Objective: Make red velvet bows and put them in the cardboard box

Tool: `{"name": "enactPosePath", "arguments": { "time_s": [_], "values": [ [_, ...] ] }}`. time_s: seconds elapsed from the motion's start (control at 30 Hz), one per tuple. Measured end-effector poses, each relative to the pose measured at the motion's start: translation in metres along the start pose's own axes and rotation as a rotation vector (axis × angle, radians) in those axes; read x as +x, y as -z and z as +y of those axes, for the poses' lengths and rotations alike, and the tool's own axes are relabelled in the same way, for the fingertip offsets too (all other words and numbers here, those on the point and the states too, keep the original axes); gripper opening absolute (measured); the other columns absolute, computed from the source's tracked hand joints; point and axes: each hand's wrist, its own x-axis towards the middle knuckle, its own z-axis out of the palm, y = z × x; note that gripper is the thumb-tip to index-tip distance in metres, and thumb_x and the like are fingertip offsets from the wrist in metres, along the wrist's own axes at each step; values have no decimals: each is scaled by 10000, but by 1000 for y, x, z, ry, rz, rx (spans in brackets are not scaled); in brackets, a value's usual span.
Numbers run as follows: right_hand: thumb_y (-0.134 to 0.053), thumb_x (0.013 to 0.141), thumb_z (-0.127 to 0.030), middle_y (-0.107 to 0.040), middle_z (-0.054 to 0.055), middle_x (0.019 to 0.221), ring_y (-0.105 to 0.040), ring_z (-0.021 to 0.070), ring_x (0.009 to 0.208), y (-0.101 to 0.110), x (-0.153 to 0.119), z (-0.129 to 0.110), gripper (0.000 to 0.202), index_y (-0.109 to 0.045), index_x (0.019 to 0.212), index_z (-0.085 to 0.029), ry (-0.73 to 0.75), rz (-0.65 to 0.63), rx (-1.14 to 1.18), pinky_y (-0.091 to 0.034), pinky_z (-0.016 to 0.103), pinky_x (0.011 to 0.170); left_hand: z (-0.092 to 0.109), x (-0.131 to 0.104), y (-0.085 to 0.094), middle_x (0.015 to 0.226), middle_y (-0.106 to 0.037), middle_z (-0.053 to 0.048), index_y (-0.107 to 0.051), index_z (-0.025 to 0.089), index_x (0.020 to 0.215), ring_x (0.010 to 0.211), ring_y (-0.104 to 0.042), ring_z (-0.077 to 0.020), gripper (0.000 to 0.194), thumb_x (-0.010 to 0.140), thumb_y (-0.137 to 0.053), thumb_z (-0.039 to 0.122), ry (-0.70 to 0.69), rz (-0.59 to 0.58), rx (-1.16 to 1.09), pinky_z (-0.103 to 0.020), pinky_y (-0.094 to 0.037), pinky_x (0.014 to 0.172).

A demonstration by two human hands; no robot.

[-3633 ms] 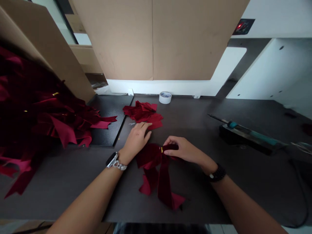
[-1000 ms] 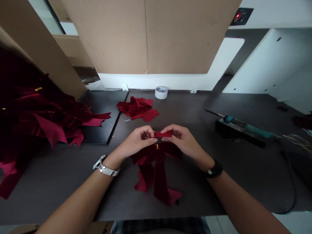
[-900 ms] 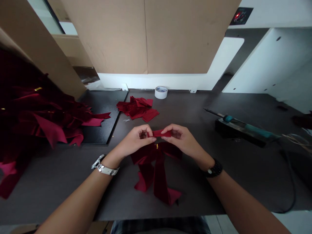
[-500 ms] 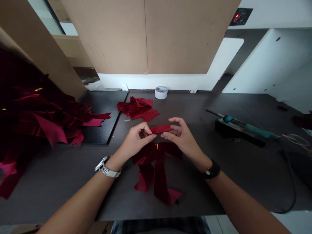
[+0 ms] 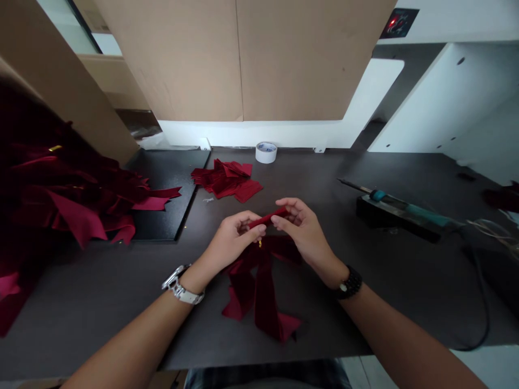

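Note:
Between my two hands a short strip of dark red ribbon (image 5: 268, 219) is held by its ends, looking narrow and folded or rolled lengthwise. My left hand (image 5: 237, 235) pinches its left end between thumb and fingers. The right end is pinched by my right hand (image 5: 299, 224), with the thumb in front. Just below the strip a red velvet bow (image 5: 265, 286) lies on the dark table, its two tails pointing toward me. A small yellow tie (image 5: 260, 243) shows at its middle. My hands partly cover the bow's upper loops.
Cut red ribbon pieces (image 5: 227, 178) lie beyond my hands, near a white tape roll (image 5: 266, 153). At left, a heap of red bows (image 5: 81, 200) spreads over a black board (image 5: 162, 227). A soldering iron (image 5: 397, 202) with a cord rests on a black block at right. Cardboard (image 5: 292, 59) stands behind.
My right hand has closed on the strip's right end, where its fingers were looser before. The strip has turned from flat and wide to narrow and tilted up at the right.

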Motion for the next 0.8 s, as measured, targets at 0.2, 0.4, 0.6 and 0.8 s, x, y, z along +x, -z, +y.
{"name": "enactPosePath", "arguments": {
  "time_s": [0.2,0.4,0.6,0.8],
  "values": [
    [-778,681,-392,-629,6,733,-551,117,648,-4,0,4,259,-666,805,-194,-132,-48,129,-472,257,647,1,0,0,724,-690,-23,-658,147,840,662,-634,-129,166,791,-659,305,-8,41,-44,-241,-507,635],
    [-789,659,-406,-643,7,649,-567,114,599,-7,-1,1,268,-675,742,-178,-142,32,123,-475,243,614,1,1,1,706,-700,-28,-673,133,847,628,-630,-119,197,792,-650,321,66,67,-48,-232,-516,617],
    [-756,704,-413,-655,16,674,-607,132,630,-7,-1,0,242,-694,740,-182,-98,50,103,-515,267,640,2,2,0,697,-708,-29,-667,137,816,594,-624,-108,199,810,-632,332,81,83,-40,-230,-529,611],
    [-737,735,-390,-687,22,720,-632,125,641,-6,-1,1,209,-726,786,-188,-80,54,125,-534,260,653,2,2,-1,678,-708,-30,-652,135,814,567,-615,-104,192,836,-600,319,69,84,-26,-228,-532,594]
  ]
}}
